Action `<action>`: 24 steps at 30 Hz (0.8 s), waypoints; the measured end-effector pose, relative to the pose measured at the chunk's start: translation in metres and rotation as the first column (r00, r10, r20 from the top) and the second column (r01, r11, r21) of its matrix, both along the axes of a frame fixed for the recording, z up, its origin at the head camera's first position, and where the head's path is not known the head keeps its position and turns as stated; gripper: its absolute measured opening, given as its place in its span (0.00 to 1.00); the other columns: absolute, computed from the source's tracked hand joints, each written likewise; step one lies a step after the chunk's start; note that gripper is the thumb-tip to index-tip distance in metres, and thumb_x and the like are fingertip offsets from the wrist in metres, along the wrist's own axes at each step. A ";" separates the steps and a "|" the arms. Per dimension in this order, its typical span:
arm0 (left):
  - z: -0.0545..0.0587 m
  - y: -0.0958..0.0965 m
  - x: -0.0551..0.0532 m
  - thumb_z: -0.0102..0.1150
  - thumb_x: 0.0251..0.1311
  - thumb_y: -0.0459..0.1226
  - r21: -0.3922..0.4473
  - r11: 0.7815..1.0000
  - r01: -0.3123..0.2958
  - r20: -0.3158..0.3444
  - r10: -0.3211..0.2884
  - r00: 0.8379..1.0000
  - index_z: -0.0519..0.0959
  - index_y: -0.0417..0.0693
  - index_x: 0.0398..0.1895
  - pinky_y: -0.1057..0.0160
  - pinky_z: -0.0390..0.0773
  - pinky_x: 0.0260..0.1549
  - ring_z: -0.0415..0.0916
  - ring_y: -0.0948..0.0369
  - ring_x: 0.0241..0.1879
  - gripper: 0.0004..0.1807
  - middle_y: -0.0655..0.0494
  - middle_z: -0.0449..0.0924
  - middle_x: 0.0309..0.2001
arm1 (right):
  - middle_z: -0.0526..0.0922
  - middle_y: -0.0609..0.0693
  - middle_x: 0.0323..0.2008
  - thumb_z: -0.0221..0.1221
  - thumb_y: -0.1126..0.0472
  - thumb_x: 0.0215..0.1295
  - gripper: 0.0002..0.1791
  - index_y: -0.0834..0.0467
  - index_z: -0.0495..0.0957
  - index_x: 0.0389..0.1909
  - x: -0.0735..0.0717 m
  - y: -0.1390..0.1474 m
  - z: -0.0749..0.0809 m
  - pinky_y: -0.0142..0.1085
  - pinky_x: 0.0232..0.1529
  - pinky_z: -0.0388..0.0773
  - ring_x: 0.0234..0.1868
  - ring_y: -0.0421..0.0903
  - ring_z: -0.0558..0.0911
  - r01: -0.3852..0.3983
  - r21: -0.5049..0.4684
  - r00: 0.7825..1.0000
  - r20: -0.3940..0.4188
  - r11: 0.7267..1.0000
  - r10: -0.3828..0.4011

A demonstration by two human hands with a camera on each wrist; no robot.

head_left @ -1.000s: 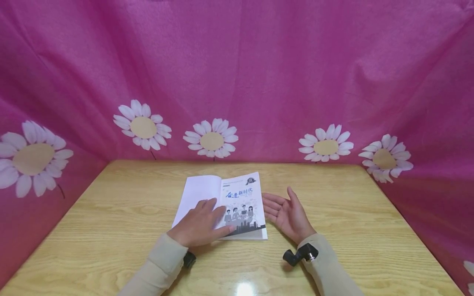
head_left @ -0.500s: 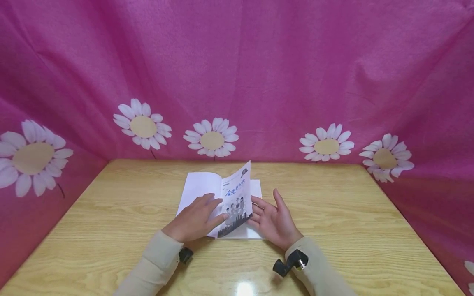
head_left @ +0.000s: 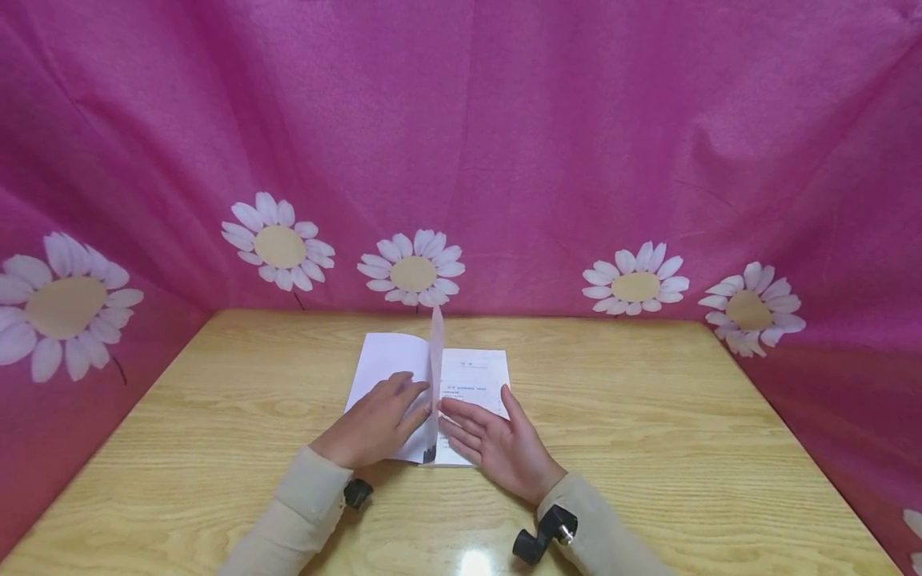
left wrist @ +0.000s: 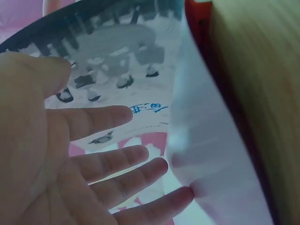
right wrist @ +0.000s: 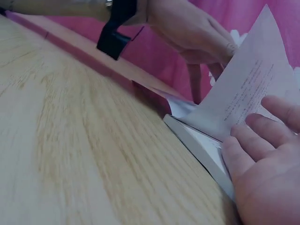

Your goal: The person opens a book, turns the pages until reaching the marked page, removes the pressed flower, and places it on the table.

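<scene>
An open book lies on the wooden table, its left side a blank white page. One leaf stands upright near the spine; in the left wrist view its printed face with grey figures and blue characters shows. My left hand rests over the left page, fingers extended, fingertips near the standing leaf and the little finger touching the paper. My right hand is palm up with straight fingers against the leaf's other side, over the right page. Small text covers that side of the leaf in the right wrist view.
The wooden table extends around the book. A pink curtain with white daisies hangs behind and at both sides. Black camera mounts sit on both wrists over beige sleeves.
The title leaf has swung up from the right side to upright, baring a printed page beneath. My right hand has moved left with it; my left hand has drifted slightly left.
</scene>
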State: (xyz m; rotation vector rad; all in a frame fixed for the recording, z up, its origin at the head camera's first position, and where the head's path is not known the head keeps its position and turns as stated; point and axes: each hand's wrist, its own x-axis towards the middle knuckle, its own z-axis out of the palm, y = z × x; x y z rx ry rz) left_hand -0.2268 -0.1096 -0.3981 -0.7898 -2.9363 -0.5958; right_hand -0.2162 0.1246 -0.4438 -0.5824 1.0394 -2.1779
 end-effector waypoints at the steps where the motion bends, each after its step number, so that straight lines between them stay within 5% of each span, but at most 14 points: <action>1: 0.001 -0.002 0.000 0.44 0.71 0.51 -0.002 1.000 -0.002 -0.006 0.002 1.000 0.69 0.45 0.67 0.47 0.64 0.62 0.64 0.47 0.64 0.28 0.41 0.64 0.66 | 0.48 0.60 0.75 0.20 0.30 0.70 0.50 0.68 0.45 0.74 0.000 -0.001 0.000 0.43 0.72 0.44 0.75 0.55 0.47 -0.002 0.011 1.000 -0.011 1.000 0.002; 10: 0.025 -0.013 0.001 0.44 0.72 0.50 0.063 0.997 -0.051 -0.059 0.055 0.997 0.68 0.46 0.67 0.45 0.66 0.60 0.66 0.47 0.63 0.27 0.43 0.65 0.66 | 0.46 0.58 0.75 0.16 0.31 0.70 0.50 0.69 0.47 0.73 0.003 -0.004 0.003 0.41 0.72 0.44 0.75 0.54 0.44 0.001 0.121 0.996 -0.091 0.993 0.010; 15: 0.036 -0.011 0.006 0.46 0.71 0.50 0.074 0.997 -0.018 -0.129 0.028 0.991 0.69 0.46 0.67 0.46 0.69 0.58 0.68 0.49 0.62 0.27 0.45 0.67 0.65 | 0.46 0.58 0.75 0.12 0.33 0.70 0.49 0.70 0.47 0.72 0.006 -0.007 0.004 0.41 0.72 0.43 0.75 0.52 0.45 0.020 0.208 0.987 -0.158 0.978 0.014; 24: 0.054 0.002 0.024 0.53 0.67 0.48 0.048 0.995 0.090 -0.330 -0.069 0.942 0.72 0.46 0.63 0.49 0.74 0.53 0.71 0.50 0.59 0.25 0.44 0.70 0.62 | 0.52 0.52 0.75 0.12 0.37 0.73 0.45 0.64 0.53 0.73 0.009 -0.015 0.009 0.45 0.72 0.37 0.75 0.46 0.46 0.052 0.368 0.965 -0.259 0.928 0.049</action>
